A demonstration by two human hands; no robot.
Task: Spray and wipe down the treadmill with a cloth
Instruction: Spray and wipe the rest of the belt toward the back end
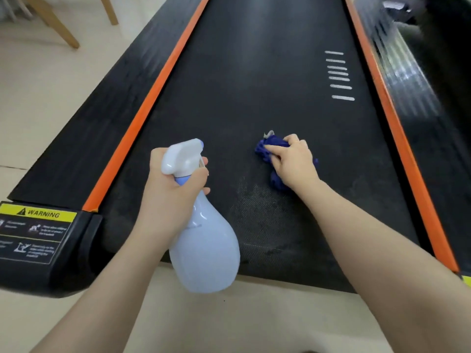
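Head view: treadmill [267,80] fills most of the frame, black belt running away from the camera, orange strips along both sides. A pale, speckled patch shows on the belt near its close end, between the two arms. Tiled floor [38,103] to the left and at the bottom; wooden chair legs [54,20] at top left. Black end cap at lower left carries a yellow warning label [35,233].

Bottle [204,240], pale blue, held above the belt's near edge, tilted with its nozzle pointing up the belt. Left hand [170,189] grips its neck, fingers curled round, one finger on the trigger.

Right hand [293,161] bears down on the belt, right of the bottle. Cloth [265,146], dark blue and bunched, lies under the palm; fingers [274,149] curl over it and clutch it, with folds sticking out ahead of the fingertips and behind the wrist.
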